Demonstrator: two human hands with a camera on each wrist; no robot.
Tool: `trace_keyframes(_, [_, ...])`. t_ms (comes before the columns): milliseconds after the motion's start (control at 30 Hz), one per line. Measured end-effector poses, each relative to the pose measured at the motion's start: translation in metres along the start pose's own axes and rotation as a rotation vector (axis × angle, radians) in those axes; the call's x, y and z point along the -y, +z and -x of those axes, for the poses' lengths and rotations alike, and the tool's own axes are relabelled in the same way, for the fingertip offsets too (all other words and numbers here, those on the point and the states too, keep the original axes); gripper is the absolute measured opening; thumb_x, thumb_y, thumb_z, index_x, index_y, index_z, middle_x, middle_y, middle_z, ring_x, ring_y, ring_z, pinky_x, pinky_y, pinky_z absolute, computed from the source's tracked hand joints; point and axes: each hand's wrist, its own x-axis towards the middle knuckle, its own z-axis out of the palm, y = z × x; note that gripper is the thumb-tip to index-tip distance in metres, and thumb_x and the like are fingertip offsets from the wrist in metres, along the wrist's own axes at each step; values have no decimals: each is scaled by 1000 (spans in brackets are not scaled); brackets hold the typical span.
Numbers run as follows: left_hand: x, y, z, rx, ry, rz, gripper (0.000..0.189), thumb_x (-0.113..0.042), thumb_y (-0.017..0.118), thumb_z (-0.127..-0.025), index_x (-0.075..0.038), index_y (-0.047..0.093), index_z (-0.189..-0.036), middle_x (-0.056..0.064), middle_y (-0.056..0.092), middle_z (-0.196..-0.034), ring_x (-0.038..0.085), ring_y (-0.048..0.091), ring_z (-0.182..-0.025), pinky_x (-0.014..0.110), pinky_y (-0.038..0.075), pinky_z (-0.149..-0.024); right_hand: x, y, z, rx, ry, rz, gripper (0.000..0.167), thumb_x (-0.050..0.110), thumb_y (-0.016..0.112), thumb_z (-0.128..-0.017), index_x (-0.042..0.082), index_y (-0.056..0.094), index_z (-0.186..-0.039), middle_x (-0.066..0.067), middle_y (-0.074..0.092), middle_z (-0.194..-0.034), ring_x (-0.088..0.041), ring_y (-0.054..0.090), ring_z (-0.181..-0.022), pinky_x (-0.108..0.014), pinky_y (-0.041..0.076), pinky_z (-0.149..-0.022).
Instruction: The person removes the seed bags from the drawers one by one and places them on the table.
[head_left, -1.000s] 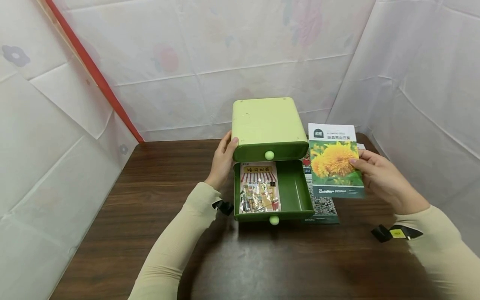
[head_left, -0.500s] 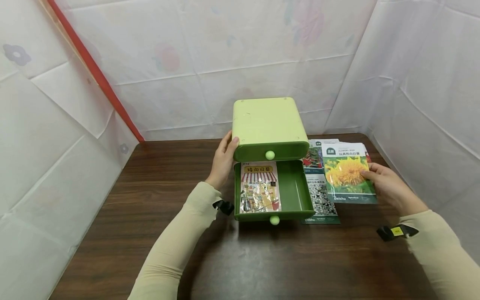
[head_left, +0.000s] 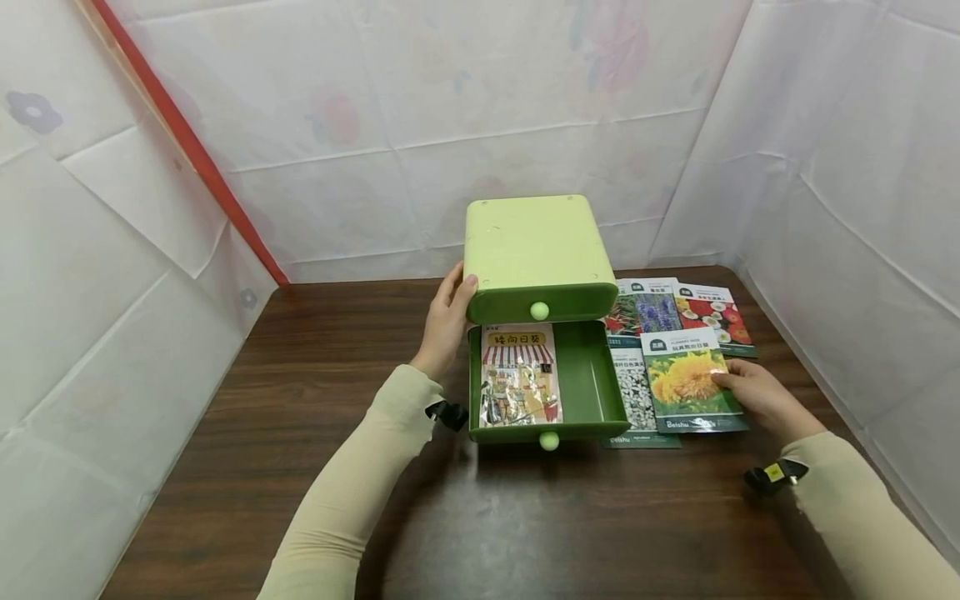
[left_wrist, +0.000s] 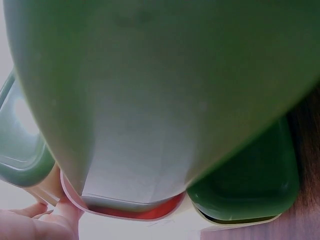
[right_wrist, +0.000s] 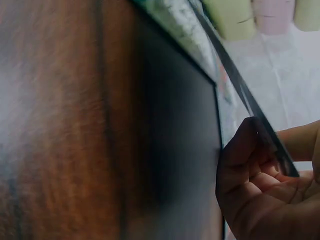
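A small drawer cabinet (head_left: pixel 536 242) with a light green top stands on the table. Its dark green drawer (head_left: pixel 588 387) is pulled out, holding an illustrated seed packet (head_left: pixel 520 375) on its left side. My left hand (head_left: pixel 445 321) rests against the cabinet's left side near the front corner; in the left wrist view, the drawer's underside fills most of the picture. Between thumb and fingers, my right hand (head_left: pixel 761 396) pinches the right edge of a yellow-flower seed packet (head_left: pixel 686 387). In the right wrist view that packet (right_wrist: pixel 250 100) appears edge-on, tilted above the table.
Right of the cabinet lie a white-flower packet (head_left: pixel 637 400), a purple-flower packet (head_left: pixel 655 310) and a red-flower packet (head_left: pixel 716 317). Another packet is partly hidden by the cabinet. White patterned sheeting (head_left: pixel 375 150) surrounds the dark wooden table (head_left: pixel 337 350).
My right hand has brought the yellow-flower packet down toward the table and nearer to me, uncovering the packets behind it. The left hand, cabinet and drawer have stayed put.
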Motion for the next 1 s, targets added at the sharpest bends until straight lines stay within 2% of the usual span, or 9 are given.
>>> trace_keyframes(100, [0,0,1,10,1,6,64,-48,46,-101,-29,21,-157,-3,27,-159,29,52,-128,50,45,-106,-4,3,-2,-23,25,83,48,26,39,-105,-15,44,-130,-20,55,-114,-13,52,-87,-27,46,-70])
trace_keyframes(200, [-1,0,1,11,6,9,62,-47,46,-102,-31,22,-156,-3,26,-160,29,51,-128,50,45,-106,-7,3,-3,-35,19,141,45,29,43,-103,-12,51,-120,-24,54,-114,-21,50,-89,-29,42,-70])
trace_keyframes(267, [-2,1,2,7,6,7,61,-48,46,-101,-33,23,-155,-4,27,-160,28,51,-128,49,45,-106,-8,4,-3,-44,2,171,44,31,47,-102,-11,54,-115,-22,56,-109,-23,49,-88,-30,41,-69])
trace_keyframes(400, [-1,1,1,-3,-5,9,61,-50,47,-101,-34,25,-155,-4,29,-158,26,53,-125,48,47,-104,-8,4,-4,-64,-8,207,40,30,55,-99,-10,57,-106,-10,55,-85,-20,45,-74,-31,39,-62])
trace_keyframes(500, [-1,1,1,-6,-5,13,62,-51,48,-100,-33,26,-155,-3,32,-156,27,55,-122,48,48,-103,-8,5,-4,-76,-3,220,42,29,57,-97,-12,55,-108,-6,52,-80,-18,44,-70,-31,39,-59])
trace_keyframes(733, [-1,1,1,-10,0,18,64,-53,49,-98,-33,26,-155,-2,32,-156,26,55,-122,48,47,-103,-5,6,-6,-111,-16,261,46,26,60,-95,-15,54,-115,-22,58,-99,-23,50,-78,-30,43,-62])
trace_keyframes(1000, [0,1,1,-4,4,25,62,-51,48,-100,-33,27,-154,-2,35,-154,25,57,-118,47,49,-101,-1,6,-6,-135,24,319,47,26,62,-93,-16,54,-112,-26,57,-102,-27,51,-81,-29,42,-60])
